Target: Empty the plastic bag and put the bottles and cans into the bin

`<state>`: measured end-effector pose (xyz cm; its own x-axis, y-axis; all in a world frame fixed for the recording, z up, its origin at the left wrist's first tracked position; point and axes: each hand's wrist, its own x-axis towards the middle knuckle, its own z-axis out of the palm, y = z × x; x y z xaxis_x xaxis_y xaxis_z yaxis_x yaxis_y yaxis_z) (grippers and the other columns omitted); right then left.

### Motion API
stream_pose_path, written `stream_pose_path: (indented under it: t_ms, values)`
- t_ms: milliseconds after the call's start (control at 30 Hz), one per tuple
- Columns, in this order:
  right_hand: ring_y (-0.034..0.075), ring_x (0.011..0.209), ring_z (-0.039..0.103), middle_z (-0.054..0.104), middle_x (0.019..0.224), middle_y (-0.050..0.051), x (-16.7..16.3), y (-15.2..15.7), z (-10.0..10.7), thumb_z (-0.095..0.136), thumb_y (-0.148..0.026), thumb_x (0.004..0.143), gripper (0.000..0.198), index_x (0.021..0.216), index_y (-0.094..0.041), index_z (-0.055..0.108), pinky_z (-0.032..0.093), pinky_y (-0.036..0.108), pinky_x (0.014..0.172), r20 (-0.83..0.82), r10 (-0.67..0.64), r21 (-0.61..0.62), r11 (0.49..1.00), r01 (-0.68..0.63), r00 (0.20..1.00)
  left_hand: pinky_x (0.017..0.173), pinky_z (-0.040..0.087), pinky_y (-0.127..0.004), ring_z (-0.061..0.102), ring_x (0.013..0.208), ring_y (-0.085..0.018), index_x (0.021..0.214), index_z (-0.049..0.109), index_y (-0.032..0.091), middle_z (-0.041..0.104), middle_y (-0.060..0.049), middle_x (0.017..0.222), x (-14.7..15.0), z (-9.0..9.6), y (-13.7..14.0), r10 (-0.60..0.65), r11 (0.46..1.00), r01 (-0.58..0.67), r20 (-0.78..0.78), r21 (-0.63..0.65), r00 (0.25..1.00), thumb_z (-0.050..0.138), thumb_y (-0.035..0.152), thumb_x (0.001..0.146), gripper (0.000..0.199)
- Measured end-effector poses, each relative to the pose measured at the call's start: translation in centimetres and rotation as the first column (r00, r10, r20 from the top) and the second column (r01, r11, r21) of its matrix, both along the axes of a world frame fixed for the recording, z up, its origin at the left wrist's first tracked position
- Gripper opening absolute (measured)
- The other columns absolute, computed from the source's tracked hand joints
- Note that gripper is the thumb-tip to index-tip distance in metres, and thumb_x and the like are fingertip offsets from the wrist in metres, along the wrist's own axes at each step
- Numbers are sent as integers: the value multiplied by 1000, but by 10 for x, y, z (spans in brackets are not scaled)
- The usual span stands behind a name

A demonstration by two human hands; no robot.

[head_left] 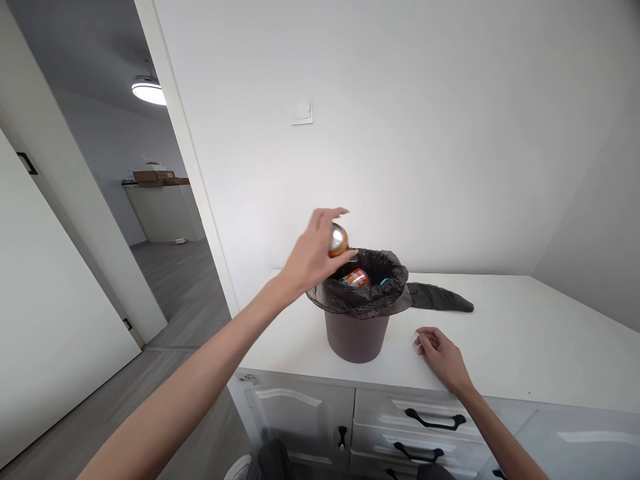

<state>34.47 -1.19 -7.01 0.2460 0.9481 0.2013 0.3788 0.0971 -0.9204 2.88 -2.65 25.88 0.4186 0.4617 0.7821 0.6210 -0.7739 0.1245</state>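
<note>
Above the rim of a brown trash bin (pixel 357 337), my left hand (pixel 313 250) has its thumb and fingers around an orange can (pixel 339 240) with a silver end. Index finger and thumb stretch past the can; the hand's other side is hidden. A black trash bag (pixel 367 307) lines the bin and folds over its rim. Inside lie a red and orange can (pixel 356 278) and something teal (pixel 384 281), mostly hidden. My right hand (pixel 443 359) rests on the white cabinet top to the right of the bin, fingers loosely curled with nothing visible in them.
A folded black plastic bag (pixel 440 298) lies behind and right of the bin on the white cabinet top (pixel 520 333). Below are drawers with black handles (pixel 435 421). A white wall stands behind; an open doorway (pixel 170 267) is at left.
</note>
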Motion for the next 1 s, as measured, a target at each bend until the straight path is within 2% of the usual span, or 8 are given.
stream_pose_path:
  t_ms: [167,267,400,500,600,700,800,1000]
  values:
    - [18,70,68,75,85,0,-4,-4,10,53,-49,88,31,104,-24,62,50,33,79,-2,-2,-2,1000,2,1000,96,53,-50,61,119,-35,156,29,24,50,-19,144,29,-28,31,-69,970,48,-79,-239,994,86,60,70,109]
    - [18,70,68,74,83,0,-9,-9,19,52,-48,88,29,102,-24,62,50,33,78,-3,-3,-2,1000,3,1000,105,48,-45,55,131,-31,154,34,25,48,-18,149,11,-44,48,-16,981,45,155,-187,988,66,62,91,80]
    - [19,71,67,74,84,1,-13,-13,27,52,-48,87,29,102,-24,61,50,34,79,-12,4,-19,1000,-4,1000,110,44,-42,53,136,-25,148,41,23,54,-15,146,-54,-86,60,223,966,-152,381,-208,897,35,53,107,51]
    - [19,72,67,74,84,1,-13,-15,28,52,-49,87,30,102,-24,60,49,34,79,-11,-1,-32,999,0,1000,111,44,-43,54,136,-26,146,46,21,58,-15,144,-109,-145,53,439,856,-347,186,-382,879,30,56,107,54]
    - [19,71,67,74,85,2,-13,-15,29,52,-49,87,31,102,-24,61,50,35,79,-6,-5,-37,999,4,1000,116,40,-48,52,140,-32,139,56,18,62,-16,142,-149,-209,38,467,772,-430,-40,-468,883,39,61,101,59]
    - [19,70,67,74,84,2,-14,-17,31,53,-49,85,31,102,-24,61,50,34,79,-4,-10,-43,999,10,1000,122,30,-56,38,150,-39,142,55,9,51,-22,153,-168,-255,27,496,672,-540,-233,-507,837,42,61,98,69]
    - [19,70,66,73,84,2,-15,-18,33,53,-50,85,32,101,-23,61,50,34,78,-7,-19,-50,999,19,1000,127,20,-55,24,157,-37,152,45,3,34,-23,164,-176,-277,27,504,595,-676,-454,-434,735,33,54,102,72]
    - [20,72,67,74,87,3,-11,-14,25,54,-52,87,33,105,-24,59,51,35,80,0,-12,-50,999,12,1000,126,24,-53,25,156,-35,156,42,5,31,-20,166,-181,-287,34,524,623,-713,-505,-322,686,29,53,104,71]
